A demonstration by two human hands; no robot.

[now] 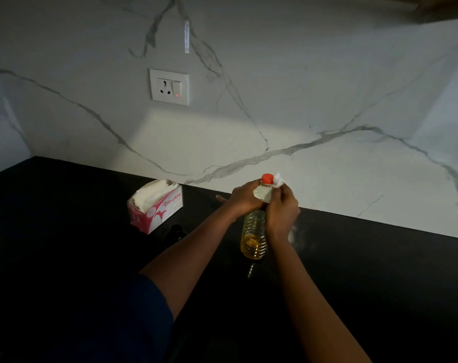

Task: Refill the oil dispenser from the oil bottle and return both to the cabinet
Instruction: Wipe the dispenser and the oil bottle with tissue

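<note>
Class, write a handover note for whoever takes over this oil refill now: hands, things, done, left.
Left hand grips the oil bottle at its shoulder. Right hand holds a tissue against the bottle's neck.
Bottle upright on the counter, red cap on, oil low.
Tissue box to its left; a dark shape beside the box may be the dispenser, too dim to tell.
Done: probably pouring, since the cap is on.
Left: finish wiping, return both to the cabinet.

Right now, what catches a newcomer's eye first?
The oil bottle, red cap on, stands mid-frame on the black counter; the left hand grips its neck, and the right hand holds a white tissue against it. A pink tissue box sits to its left, and a wall socket glows red above.
</note>
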